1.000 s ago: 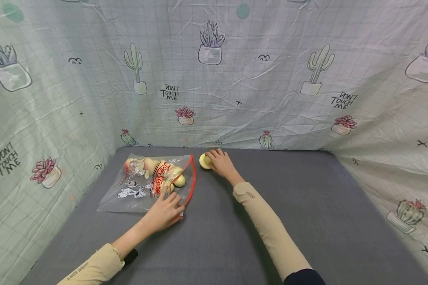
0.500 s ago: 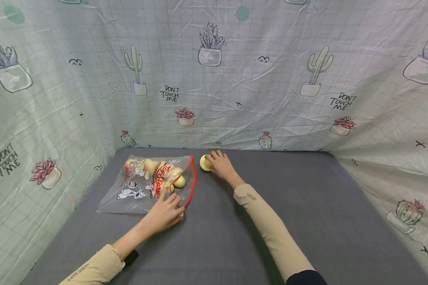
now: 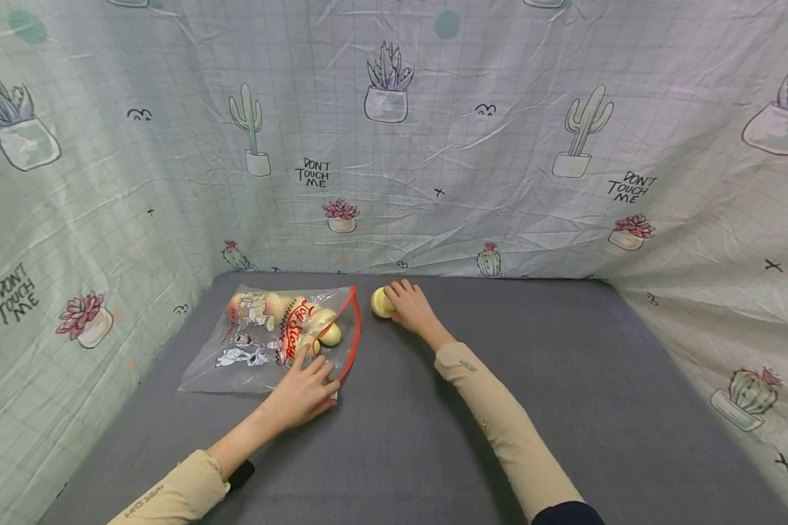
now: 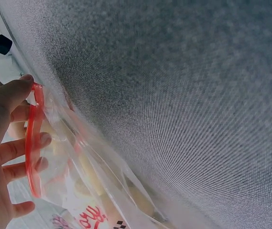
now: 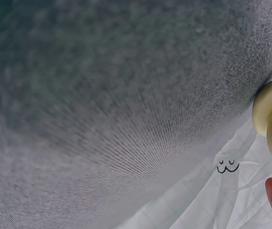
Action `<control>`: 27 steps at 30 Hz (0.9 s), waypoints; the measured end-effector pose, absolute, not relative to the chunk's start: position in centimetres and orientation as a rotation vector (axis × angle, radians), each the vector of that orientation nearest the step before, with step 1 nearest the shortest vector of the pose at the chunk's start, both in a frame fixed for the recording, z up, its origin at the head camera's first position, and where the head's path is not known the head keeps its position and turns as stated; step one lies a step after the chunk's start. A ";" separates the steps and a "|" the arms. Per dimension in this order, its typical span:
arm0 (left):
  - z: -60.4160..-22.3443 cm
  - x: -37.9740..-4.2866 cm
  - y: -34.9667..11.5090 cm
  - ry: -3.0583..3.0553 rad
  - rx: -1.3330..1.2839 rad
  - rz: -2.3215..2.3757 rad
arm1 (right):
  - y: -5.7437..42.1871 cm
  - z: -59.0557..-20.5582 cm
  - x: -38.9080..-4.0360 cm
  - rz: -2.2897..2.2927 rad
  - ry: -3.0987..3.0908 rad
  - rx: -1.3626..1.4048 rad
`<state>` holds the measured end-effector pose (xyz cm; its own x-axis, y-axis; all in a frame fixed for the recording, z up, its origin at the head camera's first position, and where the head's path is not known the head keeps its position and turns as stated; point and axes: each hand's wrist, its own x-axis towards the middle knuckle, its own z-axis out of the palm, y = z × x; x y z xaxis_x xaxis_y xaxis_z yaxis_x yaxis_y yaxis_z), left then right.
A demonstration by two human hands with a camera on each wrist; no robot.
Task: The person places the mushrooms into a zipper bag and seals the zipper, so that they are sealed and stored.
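Observation:
In the head view, a clear plastic bag [image 3: 256,375] with red and white print and a red mouth edge [image 3: 357,343] lies flat at the left. Several pale yellow, red-blushed peaches [image 3: 330,335] are inside it. My left hand [image 3: 302,394] pinches the near corner of the mouth; the left wrist view has the thumb on the red edge, other fingers spread behind the clear plastic. Just right of the bag, my right hand [image 3: 412,308] holds a pale yellow peach [image 3: 379,303] low over the table. Its deep crease shows in the right wrist view, where most of that hand is cut off.
Dark grey cloth covers the table [image 3: 565,394]. A pale curtain [image 3: 433,146] printed with cacti rises behind and along both sides. A black object [image 3: 241,475] sits under the left wrist, by the beige sleeve.
My right hand has drawn the peach slightly toward me and to the right, with the peach turning a little. The left hand and the bag keep their places.

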<state>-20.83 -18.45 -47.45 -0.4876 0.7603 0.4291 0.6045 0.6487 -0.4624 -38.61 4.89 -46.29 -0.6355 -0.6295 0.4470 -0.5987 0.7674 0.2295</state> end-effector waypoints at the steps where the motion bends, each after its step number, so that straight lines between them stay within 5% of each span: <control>1: -47.5 -20.8 -18.5 -2.255 -1.057 0.330 | 5.0 -46.3 -38.6 -0.072 -2.451 0.921; 27: -47.7 -21.0 -18.6 -2.257 -1.055 0.297 | 6.3 -45.6 -35.6 0.156 -2.401 1.099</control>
